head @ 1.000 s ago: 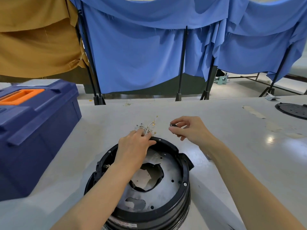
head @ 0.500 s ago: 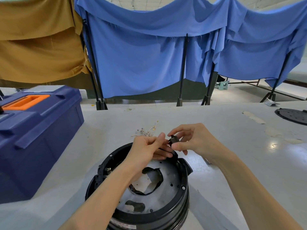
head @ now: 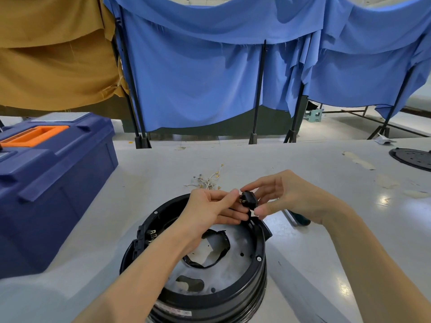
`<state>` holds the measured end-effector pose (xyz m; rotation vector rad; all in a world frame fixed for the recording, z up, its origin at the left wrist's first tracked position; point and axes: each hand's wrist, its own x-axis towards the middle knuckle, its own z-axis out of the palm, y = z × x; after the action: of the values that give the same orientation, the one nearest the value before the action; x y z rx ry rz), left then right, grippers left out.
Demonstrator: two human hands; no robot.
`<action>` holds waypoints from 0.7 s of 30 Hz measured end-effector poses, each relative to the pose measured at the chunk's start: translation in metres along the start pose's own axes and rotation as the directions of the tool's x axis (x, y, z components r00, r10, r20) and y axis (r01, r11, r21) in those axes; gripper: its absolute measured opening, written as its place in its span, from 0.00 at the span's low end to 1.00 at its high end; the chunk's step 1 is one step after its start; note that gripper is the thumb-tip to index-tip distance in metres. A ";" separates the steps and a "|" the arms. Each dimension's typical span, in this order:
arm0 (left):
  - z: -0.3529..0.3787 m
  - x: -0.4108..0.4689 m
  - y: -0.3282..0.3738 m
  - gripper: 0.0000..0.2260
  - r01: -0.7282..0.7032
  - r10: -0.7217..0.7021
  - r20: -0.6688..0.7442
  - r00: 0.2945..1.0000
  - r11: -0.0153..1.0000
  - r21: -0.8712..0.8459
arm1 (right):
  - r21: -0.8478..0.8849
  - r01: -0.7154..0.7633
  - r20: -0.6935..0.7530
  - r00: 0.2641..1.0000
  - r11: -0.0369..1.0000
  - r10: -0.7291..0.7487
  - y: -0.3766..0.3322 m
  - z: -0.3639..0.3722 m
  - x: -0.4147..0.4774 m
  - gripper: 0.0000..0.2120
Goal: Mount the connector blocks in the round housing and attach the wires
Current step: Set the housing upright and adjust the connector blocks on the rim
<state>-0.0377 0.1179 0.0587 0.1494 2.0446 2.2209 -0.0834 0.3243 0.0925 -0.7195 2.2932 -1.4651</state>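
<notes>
The right hand (head: 291,197) pinches a small black connector block (head: 248,199) above the far rim of the round housing (head: 233,271), while the left hand (head: 210,208) closes its fingertips on the block's brass-pinned side. Best turn it pins inward before seating it at the rim; loose wires (head: 210,179) lie just beyond

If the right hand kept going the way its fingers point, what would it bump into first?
Probably the left hand. The right hand points leftward, pinching the small black connector block between them, so their fingertips nearly touch already.
</notes>
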 end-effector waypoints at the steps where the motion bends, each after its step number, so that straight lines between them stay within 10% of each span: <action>1: 0.000 -0.001 0.000 0.13 0.003 -0.003 0.003 1.000 1.000 -0.001 | 0.003 -0.003 0.007 1.000 1.000 0.003 0.000 0.000 0.000 0.21; 21: 0.002 -0.001 -0.003 0.08 0.071 -0.074 0.038 0.997 0.996 0.059 | -0.071 -0.048 0.020 0.999 0.996 0.050 0.005 -0.001 0.003 0.15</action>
<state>-0.0359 0.1195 0.0562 0.1224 2.0597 2.1006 -0.0871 0.3253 0.0888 -0.6901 2.3392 -1.3551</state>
